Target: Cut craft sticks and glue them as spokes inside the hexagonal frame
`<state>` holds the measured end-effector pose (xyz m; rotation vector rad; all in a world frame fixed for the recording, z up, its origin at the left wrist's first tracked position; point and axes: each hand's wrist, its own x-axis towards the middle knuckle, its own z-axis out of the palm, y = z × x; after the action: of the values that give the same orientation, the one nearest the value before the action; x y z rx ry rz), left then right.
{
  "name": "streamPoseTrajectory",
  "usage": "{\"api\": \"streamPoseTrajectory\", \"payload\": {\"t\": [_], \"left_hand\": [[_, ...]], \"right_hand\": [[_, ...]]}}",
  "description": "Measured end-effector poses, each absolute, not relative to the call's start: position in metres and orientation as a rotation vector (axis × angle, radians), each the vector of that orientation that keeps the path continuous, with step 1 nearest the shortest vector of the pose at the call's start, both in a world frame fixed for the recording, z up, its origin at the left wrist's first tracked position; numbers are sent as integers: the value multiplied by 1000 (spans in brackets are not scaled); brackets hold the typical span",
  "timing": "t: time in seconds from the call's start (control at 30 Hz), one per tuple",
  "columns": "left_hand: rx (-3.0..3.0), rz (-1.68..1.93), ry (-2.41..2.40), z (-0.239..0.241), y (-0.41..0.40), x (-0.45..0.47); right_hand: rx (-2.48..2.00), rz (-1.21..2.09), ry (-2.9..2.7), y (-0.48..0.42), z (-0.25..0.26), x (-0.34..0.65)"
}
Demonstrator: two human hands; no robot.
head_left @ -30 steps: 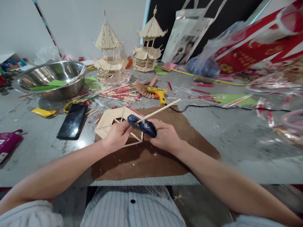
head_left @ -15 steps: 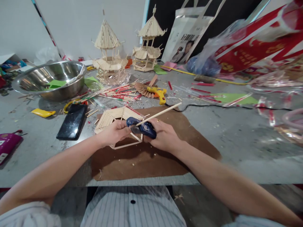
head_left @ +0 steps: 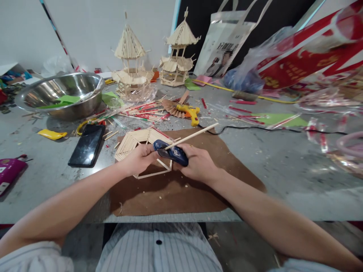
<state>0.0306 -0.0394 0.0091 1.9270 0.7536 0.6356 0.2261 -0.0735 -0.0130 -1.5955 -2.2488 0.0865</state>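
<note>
A blue-handled cutter (head_left: 178,155) is gripped in my right hand (head_left: 200,163), whose fingers wrap round its handle. One pale wooden stick (head_left: 195,134) crosses the cutter's grey metal jaw and slants up to the right. My left hand (head_left: 140,159) is closed in a pinch at the stick's lower end, by the tip of the cutter; the fingertips are partly hidden. Beneath both hands lies a polygonal stick frame (head_left: 130,143), its left and back sides covered with close-set sticks, its front side showing bare edges. It rests on a brown sheet (head_left: 176,196).
A black phone (head_left: 86,145) and a steel basin (head_left: 61,96) are on the left. Behind the frame lie a yellow glue gun (head_left: 193,114) with a black cord and a pile of red-tipped sticks (head_left: 141,111). Two stick pagodas (head_left: 129,47) stand at the back.
Hands, cutter and stick hold nearly the same pose. The whole view has shifted very slightly.
</note>
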Motion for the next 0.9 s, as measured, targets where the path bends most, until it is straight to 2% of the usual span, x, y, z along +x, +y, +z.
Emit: {"api": "streamPoseTrajectory", "payload": {"t": [0.13, 0.27, 0.9], "left_hand": [[2253, 817, 944, 1, -41, 34], [2315, 818, 951, -1, -39, 34], [1412, 347, 644, 12, -37, 26]], "right_hand": [[-1631, 62, -2231, -72, -14, 225], [-1640, 70, -2219, -70, -14, 224], [-1455, 44, -2288, -73, -13, 226]]}}
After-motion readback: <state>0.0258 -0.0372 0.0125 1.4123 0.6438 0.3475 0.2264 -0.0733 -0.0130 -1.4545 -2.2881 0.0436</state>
